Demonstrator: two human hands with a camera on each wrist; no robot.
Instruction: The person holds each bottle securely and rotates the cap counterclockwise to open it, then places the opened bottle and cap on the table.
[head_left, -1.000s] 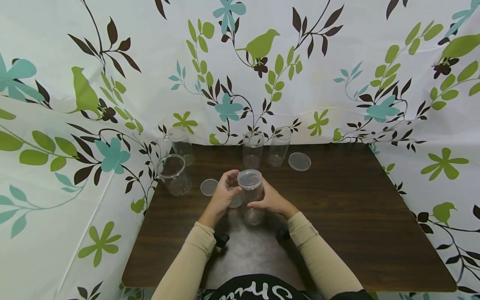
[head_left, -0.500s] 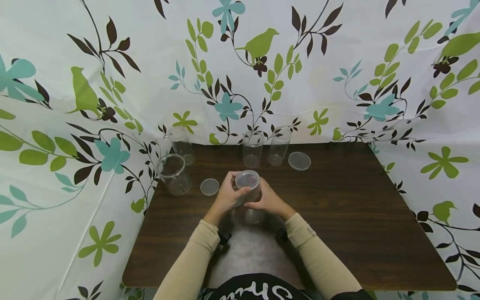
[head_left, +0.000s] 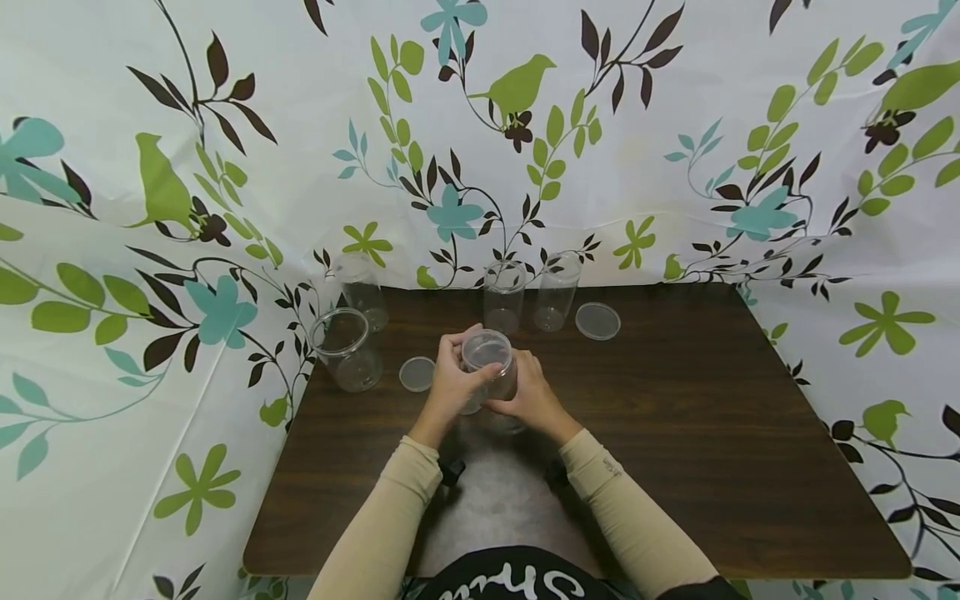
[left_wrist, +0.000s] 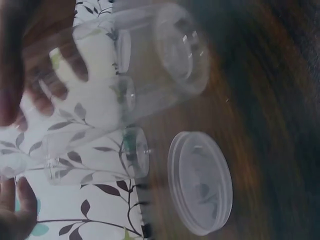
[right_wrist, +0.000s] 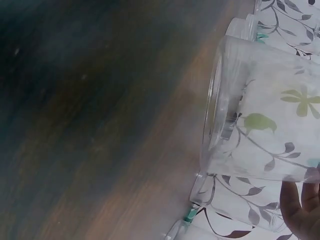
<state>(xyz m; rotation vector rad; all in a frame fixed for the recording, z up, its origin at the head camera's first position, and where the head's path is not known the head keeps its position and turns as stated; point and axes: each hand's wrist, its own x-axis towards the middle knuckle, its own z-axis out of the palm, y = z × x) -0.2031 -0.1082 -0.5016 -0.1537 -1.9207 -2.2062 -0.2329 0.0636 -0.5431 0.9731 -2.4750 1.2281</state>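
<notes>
Both hands grip a clear plastic jar (head_left: pixel 501 386) at the middle of the table, with a round clear lid (head_left: pixel 486 343) over its mouth. My left hand (head_left: pixel 452 385) has its fingers round the lid's far side and its thumb across the near edge. Wrapped round the jar's right side is my right hand (head_left: pixel 534 400), thumb in front. The jar's bottom (left_wrist: pixel 182 50) shows tilted in the left wrist view, close to another lid (left_wrist: pixel 201 184) that lies on the tabletop. In the right wrist view, fingers (right_wrist: pixel 300 205) show at the lower right by the jar.
Behind the hands stand two clear jars (head_left: pixel 502 304) (head_left: pixel 557 296). At the left are a tall jar (head_left: pixel 363 300) and a wider one (head_left: pixel 352 358). Loose lids lie on the brown table (head_left: pixel 712 433), a small lid (head_left: pixel 417 374) at left and another lid (head_left: pixel 597 321) at right. A patterned cloth (head_left: pixel 637 167) hangs behind.
The jar has shifted slightly left and away from the body in my hands. My left thumb has come across the lid's near edge, and the right hand has moved left with the jar.
</notes>
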